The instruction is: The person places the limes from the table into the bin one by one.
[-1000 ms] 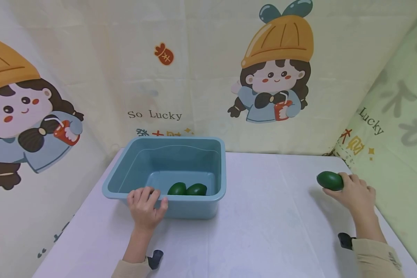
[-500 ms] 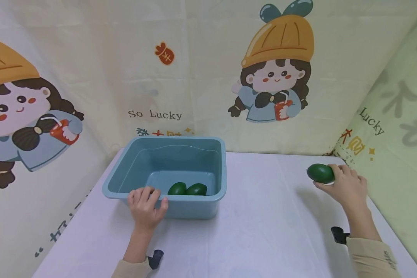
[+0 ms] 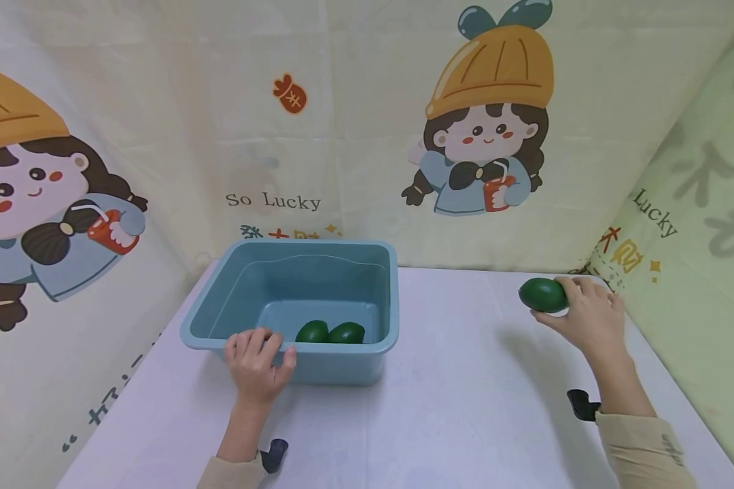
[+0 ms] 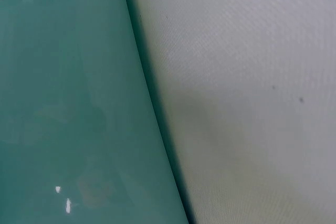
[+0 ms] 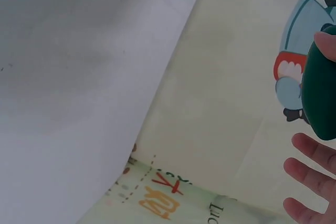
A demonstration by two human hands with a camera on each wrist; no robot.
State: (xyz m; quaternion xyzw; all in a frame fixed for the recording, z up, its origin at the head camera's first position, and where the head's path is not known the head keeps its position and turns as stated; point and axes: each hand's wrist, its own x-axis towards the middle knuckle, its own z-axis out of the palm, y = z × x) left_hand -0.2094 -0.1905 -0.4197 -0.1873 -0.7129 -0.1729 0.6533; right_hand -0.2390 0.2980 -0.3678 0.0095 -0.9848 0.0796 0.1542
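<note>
A blue plastic bin [image 3: 342, 367] stands on the table, left of the middle. Two dark green oval fruits, the left one [image 3: 312, 332] and the right one [image 3: 346, 333], lie side by side inside it, partly hidden by the front wall. My left hand [image 3: 255, 367] grips the bin's front rim, fingers hooked over the edge. Over the table's right side, my right hand [image 3: 590, 319] holds another dark green oval fruit [image 3: 541, 295] between thumb and fingers, with its shadow below on the cloth. In the right wrist view this fruit [image 5: 320, 90] shows partly, with three fingers spread beneath.
A pale cloth covers the table [image 3: 452, 380]. Behind it hangs a printed fabric backdrop [image 3: 367, 136] with cartoon figures and lettering, and more fabric closes off both sides. In the left wrist view the bin's glossy wall [image 4: 68, 103] fills the left part.
My right hand has carried the green oval fruit leftward and away from me, toward the back of the table. My left hand, the bin and the two fruits inside have not moved.
</note>
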